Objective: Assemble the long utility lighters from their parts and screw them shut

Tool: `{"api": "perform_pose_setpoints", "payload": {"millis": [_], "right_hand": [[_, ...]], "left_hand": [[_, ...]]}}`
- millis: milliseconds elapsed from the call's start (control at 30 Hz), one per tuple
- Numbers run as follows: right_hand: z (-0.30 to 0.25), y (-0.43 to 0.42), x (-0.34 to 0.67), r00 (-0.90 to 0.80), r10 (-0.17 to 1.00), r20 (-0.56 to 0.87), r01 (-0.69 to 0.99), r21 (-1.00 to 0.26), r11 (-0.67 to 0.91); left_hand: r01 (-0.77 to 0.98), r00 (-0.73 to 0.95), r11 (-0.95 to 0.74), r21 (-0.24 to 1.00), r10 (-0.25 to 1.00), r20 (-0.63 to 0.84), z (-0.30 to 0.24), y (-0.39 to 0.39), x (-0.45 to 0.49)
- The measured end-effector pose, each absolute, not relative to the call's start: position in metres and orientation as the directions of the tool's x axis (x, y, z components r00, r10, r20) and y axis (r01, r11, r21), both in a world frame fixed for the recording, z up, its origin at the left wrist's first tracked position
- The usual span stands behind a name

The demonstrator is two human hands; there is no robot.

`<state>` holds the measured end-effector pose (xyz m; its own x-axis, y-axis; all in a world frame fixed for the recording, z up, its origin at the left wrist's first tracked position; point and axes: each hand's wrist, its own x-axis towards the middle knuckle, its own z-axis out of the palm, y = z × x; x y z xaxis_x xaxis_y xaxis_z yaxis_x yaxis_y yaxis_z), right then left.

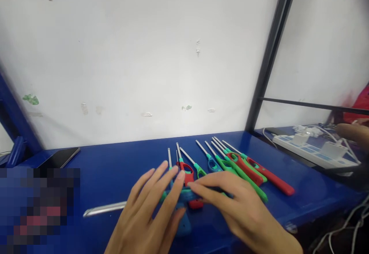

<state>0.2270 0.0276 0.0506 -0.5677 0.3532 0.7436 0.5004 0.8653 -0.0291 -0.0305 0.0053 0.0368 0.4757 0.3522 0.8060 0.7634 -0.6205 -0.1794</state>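
Several long-nosed lighters [230, 165] with red, green and blue handles and thin metal tubes lie side by side on the blue table [115, 169]. My left hand [150, 208] rests flat over the left ones, fingers stretched out and touching a blue handle [184, 196]. My right hand [236, 208] lies beside it, fingers extended, its fingertips pressing on the same handles near a red lighter [188, 175]. Neither hand grips anything that I can see.
A dark phone [59, 157] lies at the back left. A metal strip [103, 208] lies left of my hands. A white power strip [314, 150] with plugs sits on the right, near another person's hand [353, 132]. A black frame post [271, 54] stands against the white wall.
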Motion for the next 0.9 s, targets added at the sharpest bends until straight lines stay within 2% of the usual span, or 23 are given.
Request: {"api": "perform_pose_setpoints", "payload": {"millis": [100, 300, 433, 533, 733, 800, 900], "right_hand": [[0.045, 0.025, 0.211, -0.575, 0.305, 0.759, 0.437, -0.03, 0.899], [0.043, 0.026, 0.197, -0.5, 0.355, 0.79, 0.484, -0.085, 0.871], [0.046, 0.029, 0.194, -0.509, 0.26, 0.821, 0.416, -0.03, 0.909], [0.046, 0.03, 0.191, -0.5, 0.249, 0.829, 0.411, -0.027, 0.911], [0.041, 0.035, 0.197, -0.46, 0.368, 0.808, 0.463, -0.135, 0.876], [0.039, 0.038, 0.205, -0.4, 0.452, 0.797, 0.478, -0.24, 0.845], [0.035, 0.043, 0.216, -0.222, 0.606, 0.764, 0.524, -0.431, 0.735]], "left_hand": [[0.711, 0.483, -0.681, -0.176, 0.291, 0.826, 0.041, 0.005, -0.034], [0.667, 0.435, -0.735, -0.122, 0.251, 0.865, 0.045, 0.007, -0.03], [0.637, 0.445, -0.76, -0.126, 0.229, 0.866, 0.045, 0.007, -0.032], [0.64, 0.456, -0.755, -0.145, 0.221, 0.862, 0.044, 0.007, -0.034], [0.63, 0.472, -0.767, -0.126, 0.248, 0.846, 0.038, 0.012, -0.044], [0.639, 0.472, -0.766, -0.073, 0.315, 0.823, 0.034, 0.015, -0.051], [0.681, 0.458, -0.733, -0.003, 0.422, 0.783, 0.031, 0.017, -0.062]]}}
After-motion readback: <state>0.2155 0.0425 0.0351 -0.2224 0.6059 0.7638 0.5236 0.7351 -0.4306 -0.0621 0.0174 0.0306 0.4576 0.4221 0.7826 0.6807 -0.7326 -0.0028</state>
